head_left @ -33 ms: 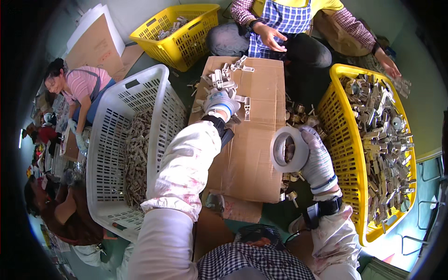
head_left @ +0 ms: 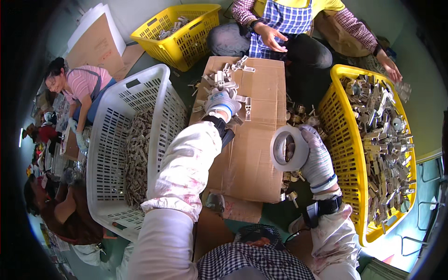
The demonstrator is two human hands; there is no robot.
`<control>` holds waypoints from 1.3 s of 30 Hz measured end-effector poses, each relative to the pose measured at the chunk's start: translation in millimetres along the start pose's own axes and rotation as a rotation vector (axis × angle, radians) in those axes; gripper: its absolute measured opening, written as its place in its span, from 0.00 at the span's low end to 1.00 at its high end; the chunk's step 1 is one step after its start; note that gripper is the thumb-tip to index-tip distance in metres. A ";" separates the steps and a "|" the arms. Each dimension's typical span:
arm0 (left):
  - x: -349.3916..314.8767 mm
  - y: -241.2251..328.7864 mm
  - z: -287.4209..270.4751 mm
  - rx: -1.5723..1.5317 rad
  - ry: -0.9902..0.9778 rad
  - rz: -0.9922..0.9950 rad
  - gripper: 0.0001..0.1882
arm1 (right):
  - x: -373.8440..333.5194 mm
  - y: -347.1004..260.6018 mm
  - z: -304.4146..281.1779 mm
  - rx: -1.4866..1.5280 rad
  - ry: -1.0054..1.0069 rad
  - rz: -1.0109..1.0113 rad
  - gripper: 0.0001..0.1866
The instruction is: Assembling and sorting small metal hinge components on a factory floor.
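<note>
My left hand, in a striped knit work glove, rests over a loose pile of pale metal clip-like parts on top of a brown cardboard box. Its fingers curl down among the parts, and what they hold is hidden. A thick roll of clear tape is gripped in my right hand, gloved the same way. That roll stands upright beside the box's right edge, its round opening facing me. Several more pale parts lie around my left hand, some reaching the box's far edge.
A white basket of narrow metal parts stands left; a yellow basket heaped with metal clamps stands right. Another yellow basket is beyond. Loose metal fittings lie beside the box. One co-worker sits opposite, another far left.
My hands and the tape roll look unmoved. The opposite co-worker's hand and the blurred metal piece by the right yellow basket have shifted slightly.
</note>
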State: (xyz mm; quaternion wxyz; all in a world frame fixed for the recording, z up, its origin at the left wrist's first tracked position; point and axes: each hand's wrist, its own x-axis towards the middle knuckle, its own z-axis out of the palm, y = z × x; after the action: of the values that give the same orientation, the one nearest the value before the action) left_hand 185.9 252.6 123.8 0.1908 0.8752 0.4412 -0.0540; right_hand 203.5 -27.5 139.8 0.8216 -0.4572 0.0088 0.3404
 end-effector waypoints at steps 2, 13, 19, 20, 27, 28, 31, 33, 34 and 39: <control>1.9 -5.0 0.3 -0.005 -0.012 0.012 0.36 | 1.9 -0.7 8.5 0.010 0.022 0.033 0.11; -39.7 -0.1 15.4 0.040 0.096 0.258 0.32 | 23.4 13.5 11.2 -0.015 0.096 0.060 0.11; -51.5 -1.6 58.6 0.309 0.330 0.695 0.27 | 27.9 18.1 16.0 -0.026 0.093 0.046 0.11; -52.8 -0.6 65.0 0.303 0.328 0.804 0.26 | 28.4 18.5 17.2 -0.026 0.099 0.045 0.11; -34.5 -12.4 72.5 0.423 0.416 0.937 0.18 | 38.6 18.1 9.9 -0.042 0.091 0.029 0.12; -31.1 -24.9 71.7 0.391 0.481 0.965 0.17 | 38.2 18.0 12.6 -0.038 0.097 0.031 0.12; -25.6 -42.7 67.2 0.376 0.462 0.925 0.15 | 38.8 18.7 18.7 -0.071 0.076 0.077 0.11; -28.4 -50.8 66.4 0.331 0.424 0.910 0.14 | 36.6 18.8 25.2 -0.123 0.093 0.081 0.11; -31.8 -50.8 66.1 0.329 0.424 0.912 0.14 | 35.9 18.3 27.3 -0.175 0.105 0.086 0.11; -63.9 -60.4 29.9 0.160 0.403 0.917 0.17 | 44.7 35.1 19.6 -0.210 -0.004 0.150 0.13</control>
State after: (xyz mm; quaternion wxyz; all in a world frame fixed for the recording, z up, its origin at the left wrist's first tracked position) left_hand 101.6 225.6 95.7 0.0384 0.9838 0.0338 0.1716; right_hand 212.1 24.3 110.5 0.7415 -0.5381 0.0057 0.4007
